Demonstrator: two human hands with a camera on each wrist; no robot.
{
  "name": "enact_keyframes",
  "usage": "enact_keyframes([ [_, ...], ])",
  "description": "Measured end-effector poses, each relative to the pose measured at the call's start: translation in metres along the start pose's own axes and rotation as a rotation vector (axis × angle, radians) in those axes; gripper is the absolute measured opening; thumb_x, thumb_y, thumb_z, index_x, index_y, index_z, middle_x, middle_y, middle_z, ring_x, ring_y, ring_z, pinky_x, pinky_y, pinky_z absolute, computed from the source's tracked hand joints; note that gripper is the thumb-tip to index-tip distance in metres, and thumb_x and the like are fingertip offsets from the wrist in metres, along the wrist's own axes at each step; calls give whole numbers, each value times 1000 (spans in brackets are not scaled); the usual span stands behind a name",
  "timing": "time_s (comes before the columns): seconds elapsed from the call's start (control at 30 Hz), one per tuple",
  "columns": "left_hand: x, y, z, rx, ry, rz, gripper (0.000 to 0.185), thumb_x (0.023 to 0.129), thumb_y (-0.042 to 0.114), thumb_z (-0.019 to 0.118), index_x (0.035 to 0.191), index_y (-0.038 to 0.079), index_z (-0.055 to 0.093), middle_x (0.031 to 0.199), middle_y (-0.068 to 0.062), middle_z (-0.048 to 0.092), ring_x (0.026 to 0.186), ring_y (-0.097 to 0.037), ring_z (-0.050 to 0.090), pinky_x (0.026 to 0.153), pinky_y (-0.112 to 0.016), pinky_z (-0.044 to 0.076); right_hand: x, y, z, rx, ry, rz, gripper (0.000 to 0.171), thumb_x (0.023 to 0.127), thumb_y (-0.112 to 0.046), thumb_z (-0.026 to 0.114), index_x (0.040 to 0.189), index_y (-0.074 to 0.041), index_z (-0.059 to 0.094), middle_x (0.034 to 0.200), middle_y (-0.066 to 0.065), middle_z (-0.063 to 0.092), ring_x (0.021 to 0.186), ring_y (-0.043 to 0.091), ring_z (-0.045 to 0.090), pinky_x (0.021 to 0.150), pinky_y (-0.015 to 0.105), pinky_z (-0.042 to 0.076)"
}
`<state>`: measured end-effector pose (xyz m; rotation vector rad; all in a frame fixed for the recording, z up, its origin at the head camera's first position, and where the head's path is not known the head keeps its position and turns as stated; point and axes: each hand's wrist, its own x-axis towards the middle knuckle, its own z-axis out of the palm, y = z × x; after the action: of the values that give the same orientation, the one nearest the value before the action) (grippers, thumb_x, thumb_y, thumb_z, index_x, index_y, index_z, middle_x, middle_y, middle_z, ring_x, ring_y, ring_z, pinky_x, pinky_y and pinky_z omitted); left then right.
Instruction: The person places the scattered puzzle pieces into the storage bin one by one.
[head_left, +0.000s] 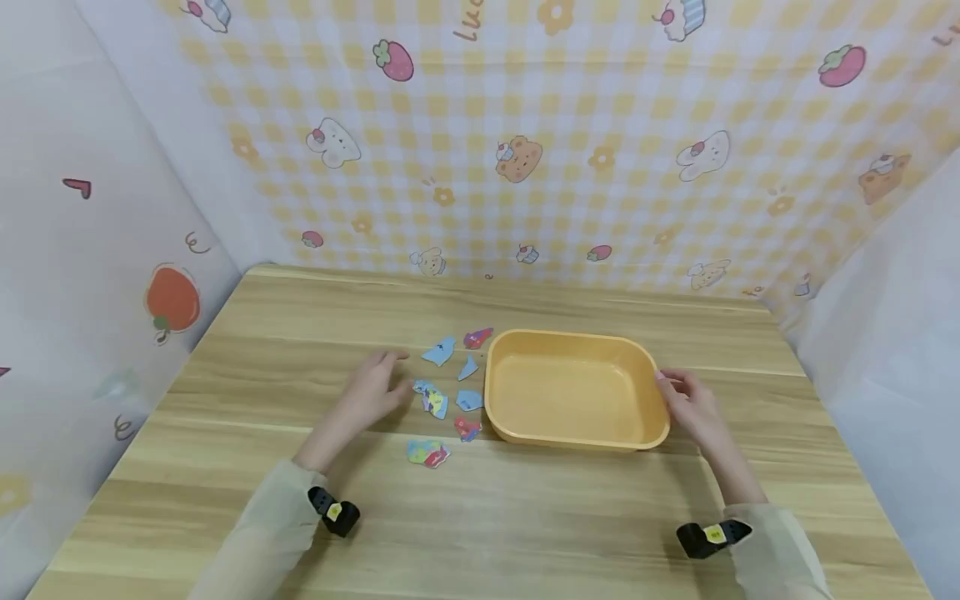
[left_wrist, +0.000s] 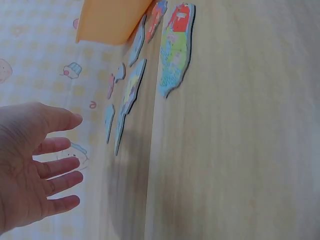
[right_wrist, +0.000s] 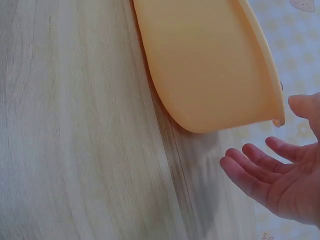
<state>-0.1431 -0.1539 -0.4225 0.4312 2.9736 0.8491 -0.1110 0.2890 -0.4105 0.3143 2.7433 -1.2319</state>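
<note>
Head view: a yellow tray sits at frame centre on the tabletop, with puzzle pieces scattered just left of it, within reach of the left hand, whose relaxed fingers hold nothing; the right hand rests at the tray's right rim, probably steadying it. Left wrist view: the left hand, lower left, is spread and apart from the pieces above. Right wrist view: the right hand, lower right, lies beside the tray with fingers uncurled.

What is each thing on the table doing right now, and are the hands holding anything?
Yellow plastic tray: upright, empty.
Colourful flat puzzle pieces: scattered flat on the wooden table, left of the tray.
Left hand: open, beside the pieces.
Right hand: open, at the tray's right rim.
</note>
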Motion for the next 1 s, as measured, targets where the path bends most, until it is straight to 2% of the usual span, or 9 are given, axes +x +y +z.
enact_keyframes([
  [0.17,13,9,5,-64,-52,-35,48,86,14,62,128,-4,47,128,-27,51,117,-40,50,99,-51,44,-1,-2,1,9,-34,49,65,94,-46,43,134,4,40,126,31,52,92,17,61,67,14,48],
  [0.3,27,16,9,-117,-96,-61,49,86,15,62,129,-3,47,130,-25,49,119,-39,49,101,-49,43,-3,-2,2,77,-50,72,64,94,-41,48,134,7,38,126,32,52,76,-2,57,63,15,51],
  [0.37,33,19,11,-133,-112,-62,49,86,15,63,128,-4,47,130,-25,50,117,-38,50,100,-48,44,-4,-1,3,108,-47,76,62,94,-38,50,133,8,38,121,31,56,69,-6,56,60,15,51],
  [0.5,46,24,15,-150,-137,-72,48,87,15,62,128,-4,47,130,-25,50,116,-37,51,98,-46,46,-2,0,4,132,-23,79,59,93,-34,54,131,9,42,101,15,66,62,-6,54,55,16,50],
  [0.67,59,28,19,-167,-171,-120,48,88,17,60,130,-2,46,132,-23,47,122,-37,47,104,-48,41,-2,0,5,157,-9,70,54,93,-31,54,128,9,45,89,0,65,58,-3,52,51,18,48],
  [0.8,71,29,25,-164,-183,-153,48,89,20,59,130,-1,46,132,-22,47,123,-35,46,105,-47,40,-3,-2,7,159,13,56,49,93,-28,54,125,9,48,88,3,66,57,-3,51,50,17,48],
  [0.9,79,31,28,-155,-189,-160,48,89,20,59,130,0,47,131,-22,48,122,-35,47,105,-46,41,-4,-3,7,147,21,52,49,94,-28,53,125,10,48,96,12,67,59,-4,53,51,17,48],
  [1.0,86,34,32,-149,-194,-157,47,89,19,59,130,-1,47,132,-21,48,122,-34,47,105,-45,41,-4,-2,7,142,20,58,49,94,-29,52,125,9,48,100,16,67,60,-4,53,52,16,49],
])
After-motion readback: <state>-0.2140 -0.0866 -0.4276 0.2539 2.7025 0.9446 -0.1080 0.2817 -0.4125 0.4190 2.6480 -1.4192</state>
